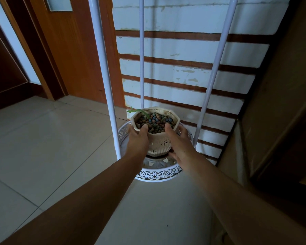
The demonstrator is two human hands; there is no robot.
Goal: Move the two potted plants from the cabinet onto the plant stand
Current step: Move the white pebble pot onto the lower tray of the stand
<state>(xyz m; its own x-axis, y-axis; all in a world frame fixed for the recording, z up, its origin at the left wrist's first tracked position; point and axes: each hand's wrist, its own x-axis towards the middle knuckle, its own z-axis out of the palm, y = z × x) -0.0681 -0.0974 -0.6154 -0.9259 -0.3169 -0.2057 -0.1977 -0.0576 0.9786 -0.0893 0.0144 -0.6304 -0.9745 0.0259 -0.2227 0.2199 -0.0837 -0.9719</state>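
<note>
Cream ceramic pot (156,138) w/ coloured pebbles sits in white plant stand (159,174) bottom tray, btwn the uprights. Left hand (137,140) & right hand (181,144) clasp its sides, thumbs on rim.

I hold a cream ceramic pot (159,138) with an eight-sided rim and small cut-out crosses, filled with brown and blue clay pebbles, a thin green sprout leaning over its left edge. It stands upright in the white metal plant stand's round lattice-rimmed tray (159,174), between three white poles.
</note>
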